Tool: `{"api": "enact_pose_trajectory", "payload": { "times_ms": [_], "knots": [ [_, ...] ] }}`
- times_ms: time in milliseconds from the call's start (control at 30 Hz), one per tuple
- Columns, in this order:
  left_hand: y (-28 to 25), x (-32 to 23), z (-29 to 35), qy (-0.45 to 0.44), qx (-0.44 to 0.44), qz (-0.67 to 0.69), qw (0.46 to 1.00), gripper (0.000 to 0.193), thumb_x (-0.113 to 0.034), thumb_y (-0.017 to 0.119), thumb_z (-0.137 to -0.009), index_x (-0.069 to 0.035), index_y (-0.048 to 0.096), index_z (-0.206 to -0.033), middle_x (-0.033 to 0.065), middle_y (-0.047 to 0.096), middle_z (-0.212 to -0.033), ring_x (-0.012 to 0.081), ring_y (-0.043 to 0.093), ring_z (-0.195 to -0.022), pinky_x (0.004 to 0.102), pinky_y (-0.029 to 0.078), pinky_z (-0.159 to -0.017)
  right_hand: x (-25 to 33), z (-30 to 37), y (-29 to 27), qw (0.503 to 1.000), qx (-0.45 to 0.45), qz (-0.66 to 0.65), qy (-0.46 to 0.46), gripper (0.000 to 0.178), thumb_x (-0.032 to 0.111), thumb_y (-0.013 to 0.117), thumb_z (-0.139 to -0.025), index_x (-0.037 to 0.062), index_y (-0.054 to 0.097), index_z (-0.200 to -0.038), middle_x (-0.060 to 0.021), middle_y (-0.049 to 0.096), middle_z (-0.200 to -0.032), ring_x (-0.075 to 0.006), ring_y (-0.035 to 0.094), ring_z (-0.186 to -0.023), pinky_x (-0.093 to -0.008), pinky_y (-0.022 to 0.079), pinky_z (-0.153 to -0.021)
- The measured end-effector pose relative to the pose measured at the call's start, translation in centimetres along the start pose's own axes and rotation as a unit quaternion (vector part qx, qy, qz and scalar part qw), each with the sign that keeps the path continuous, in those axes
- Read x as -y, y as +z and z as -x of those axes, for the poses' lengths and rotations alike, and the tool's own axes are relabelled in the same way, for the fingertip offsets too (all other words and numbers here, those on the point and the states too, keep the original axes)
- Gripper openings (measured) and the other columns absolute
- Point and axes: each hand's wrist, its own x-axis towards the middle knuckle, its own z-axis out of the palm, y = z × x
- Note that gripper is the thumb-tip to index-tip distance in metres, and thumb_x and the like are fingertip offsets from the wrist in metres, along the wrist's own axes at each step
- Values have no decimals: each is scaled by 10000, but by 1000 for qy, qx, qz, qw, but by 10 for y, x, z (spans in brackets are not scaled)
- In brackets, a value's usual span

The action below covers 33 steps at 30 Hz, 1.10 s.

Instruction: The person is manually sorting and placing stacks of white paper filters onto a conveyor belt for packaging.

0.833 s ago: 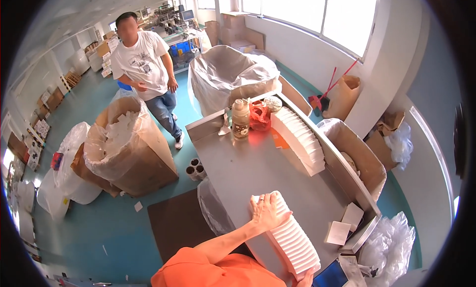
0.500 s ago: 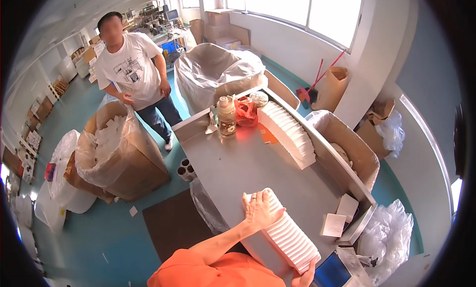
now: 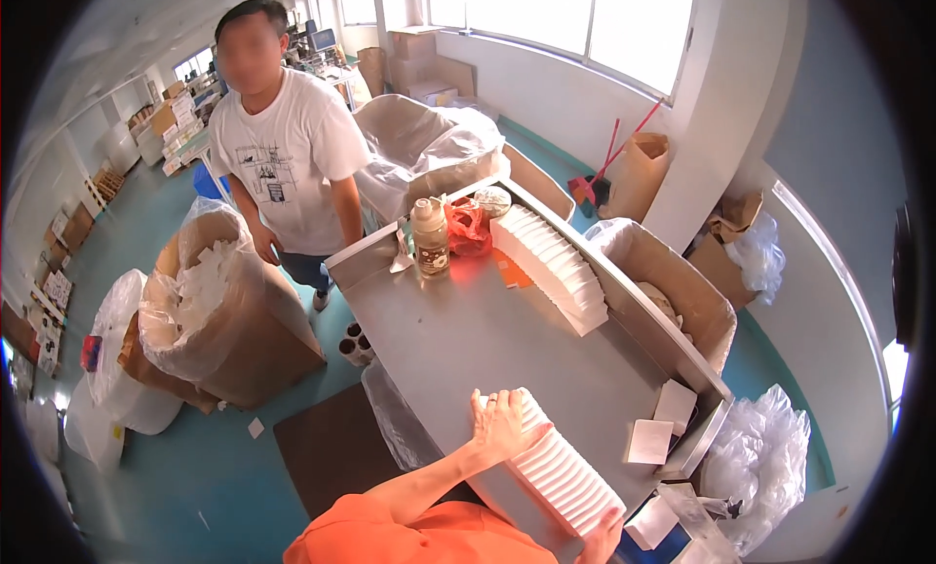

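A long row of white, thin-walled pieces point(image 3: 564, 474), packed face to face, lies along the near edge of the grey metal table point(image 3: 439, 350). My left hand point(image 3: 502, 427) grips its far end, fingers wrapped over the end and thumb along the side. At the near end my right hand point(image 3: 602, 539) presses with its fingers closed on the row, partly cut off by the frame's lower edge. Beside that hand a white square piece point(image 3: 651, 523) rests over a dark blue surface point(image 3: 673, 549). Two more white square pieces point(image 3: 649, 441) lean at the table's right rim.
A second white row point(image 3: 556, 267) curves along the far right rim, near a bottle point(image 3: 429, 237) and a red plastic bag point(image 3: 468, 228). A co-worker point(image 3: 283, 164) stands beyond the table's far left corner, by a lined carton point(image 3: 263, 320). Clear plastic bags point(image 3: 756, 466) bulge at the right.
The co-worker has come closer to the table. A white square piece now shows beside my right hand, over the blue surface. Both hands keep their hold on the row.
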Motion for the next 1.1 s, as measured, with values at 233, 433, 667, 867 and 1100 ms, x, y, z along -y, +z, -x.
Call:
{"api": "enact_pose_trajectory", "payload": {
  "times_ms": [233,433,667,867,1100],
  "knots": [
    [-2,0,0,-25,15,-13,999,861,-676,574,-817,19,462,-1313,210,570,-1181,362,559,-1138,585,204,-1099,-28,-4,-9,866,97,-399,286,521,432,545,-967,53,537,-1323,-205,599,-1241,-344,569,-1100,-390,454,-927],
    [-2,2,-3,-12,49,23,998,860,-689,598,-795,45,501,-1232,244,581,-1163,386,566,-1114,538,283,-1072,33,-3,11,974,83,-157,142,540,452,544,-961,65,526,-1337,-187,593,-1263,-338,568,-1113,-393,458,-941],
    [-1,-2,-4,8,63,66,996,789,-674,612,-801,25,512,-1154,245,586,-1127,392,579,-1070,484,401,-960,56,13,9,979,35,192,-54,567,478,543,-952,82,511,-1355,-163,586,-1294,-330,566,-1133,-396,464,-961],
    [0,3,-2,-7,35,34,999,748,-659,614,-806,-1,491,-1141,214,581,-1103,376,584,-1051,493,403,-921,-33,-2,-26,797,131,-486,333,455,366,527,-983,37,542,-1297,-166,624,-1228,-359,593,-1082,-424,495,-910],
    [-13,-2,1,-15,121,57,991,744,-662,607,-812,-9,488,-1146,236,575,-1146,384,574,-1091,506,404,-944,-32,4,-51,941,17,-295,165,522,394,540,-985,-6,533,-1321,-122,625,-1191,-242,584,-1062,-365,469,-941]
  ]
}}
